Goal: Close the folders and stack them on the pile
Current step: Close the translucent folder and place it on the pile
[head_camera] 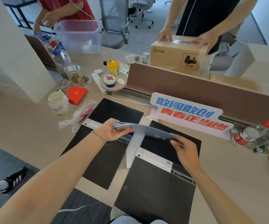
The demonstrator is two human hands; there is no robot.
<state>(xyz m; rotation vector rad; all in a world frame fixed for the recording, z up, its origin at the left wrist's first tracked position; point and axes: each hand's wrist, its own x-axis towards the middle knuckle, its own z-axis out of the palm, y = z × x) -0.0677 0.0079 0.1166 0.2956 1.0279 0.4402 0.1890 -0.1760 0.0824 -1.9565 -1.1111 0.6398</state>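
Note:
Two black folders lie open and flat on the desk: the left folder (107, 152) and the right folder (159, 183), each with a white spine strip. Above them I hold a thin light-blue folder (146, 130), seen nearly edge-on and almost level. My left hand (114, 131) pinches its left end. My right hand (183, 147) grips its right end. A pale flap (134, 149) hangs down from its underside between the two black folders. I see no separate pile of folders.
A blue-and-red sign (188, 113) leans against the brown desk divider (195, 88). Cups, jars, an orange carton (76, 94) and a plastic bag (82, 115) crowd the far left. A water bottle (250, 135) lies at right. Two people stand beyond the desk, one holding a cardboard box (177, 54).

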